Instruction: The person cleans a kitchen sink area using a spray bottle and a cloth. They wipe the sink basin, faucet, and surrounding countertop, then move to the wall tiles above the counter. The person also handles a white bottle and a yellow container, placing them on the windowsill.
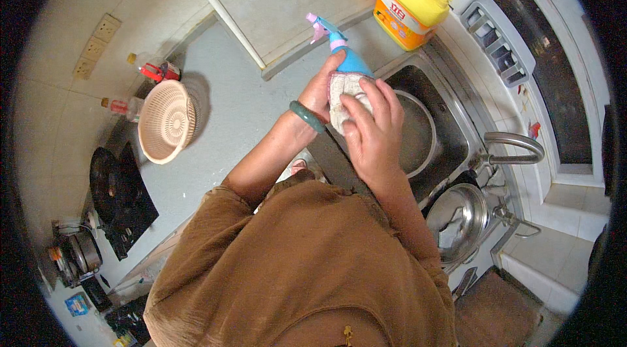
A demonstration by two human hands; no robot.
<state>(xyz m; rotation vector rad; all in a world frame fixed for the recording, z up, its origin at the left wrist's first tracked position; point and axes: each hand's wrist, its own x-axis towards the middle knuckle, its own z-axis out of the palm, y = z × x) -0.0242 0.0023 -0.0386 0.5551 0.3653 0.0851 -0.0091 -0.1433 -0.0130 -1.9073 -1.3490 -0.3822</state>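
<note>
My left hand [318, 87], with a green bangle at its wrist, is shut around a blue spray bottle [350, 62]. The bottle tilts, its pink and blue trigger head [324, 28] pointing up and left. A pale cloth [343, 89] with a reddish edge wraps the bottle's lower body. My right hand [374, 126] holds the cloth against the bottle with bent fingers. Much of the bottle's lower part is hidden by cloth and fingers. Both hands are above the near left edge of the steel sink [448, 136], which contains a large round-rimmed vessel [431, 126].
A yellow detergent jug [409, 9] stands beyond the sink; the faucet [514, 146] arches at right. Near it sits a metal pan or lid [458, 219]. A beige plastic basket [166, 121] and bottles [156, 70] are on the grey counter [196, 82], left, near a black stove [130, 200].
</note>
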